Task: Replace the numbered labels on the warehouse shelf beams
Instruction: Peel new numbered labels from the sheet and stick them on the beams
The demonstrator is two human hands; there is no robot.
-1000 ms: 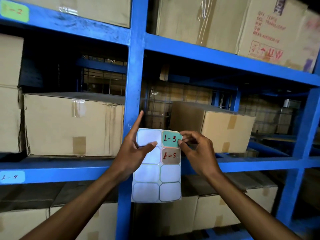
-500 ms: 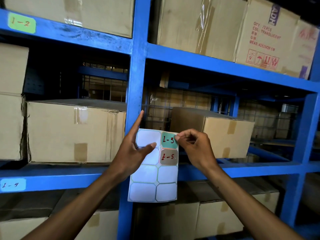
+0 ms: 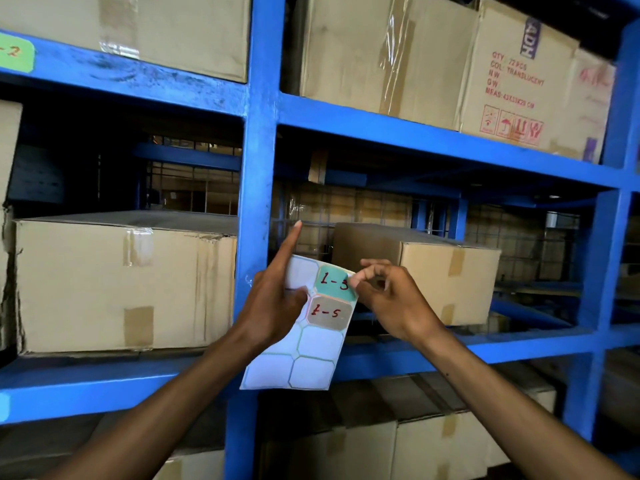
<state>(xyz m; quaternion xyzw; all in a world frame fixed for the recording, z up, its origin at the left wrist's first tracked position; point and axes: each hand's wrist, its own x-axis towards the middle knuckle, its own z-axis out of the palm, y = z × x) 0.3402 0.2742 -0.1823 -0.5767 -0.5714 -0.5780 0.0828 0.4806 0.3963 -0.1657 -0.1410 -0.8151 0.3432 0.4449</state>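
left hand [image 3: 273, 303]: holds the label sheet [image 3: 298, 344] in front of the blue upright post [image 3: 258, 188]; thumb pressed on the sheet face, index finger straight and pointing up, other fingers behind the sheet
right hand [image 3: 391, 299]: fingers curled narrow, thumb and fingertips pinching the upper right corner of the teal label [image 3: 334, 284]
teal label: top right cell of the sheet, red handwriting, reads 1-3; whether the corner is lifted off the backing, cannot tell
grey label [image 3: 329, 313]: cell right below the teal one, reads 1-5, flat on the sheet
label sheet: tilted, lower end toward the left; remaining cells blank white
green label [image 3: 15, 53]: stuck on the upper left beam [image 3: 138, 81], cut by the frame edge, "-2" visible
light blue label [image 3: 4, 407]: on the lower left beam [image 3: 86, 386], mostly out of frame, text not readable
boxes: big cardboard box [image 3: 121, 285] left bay, smaller box [image 3: 440, 275] right bay behind the right hand, printed box [image 3: 519, 77] top right shelf
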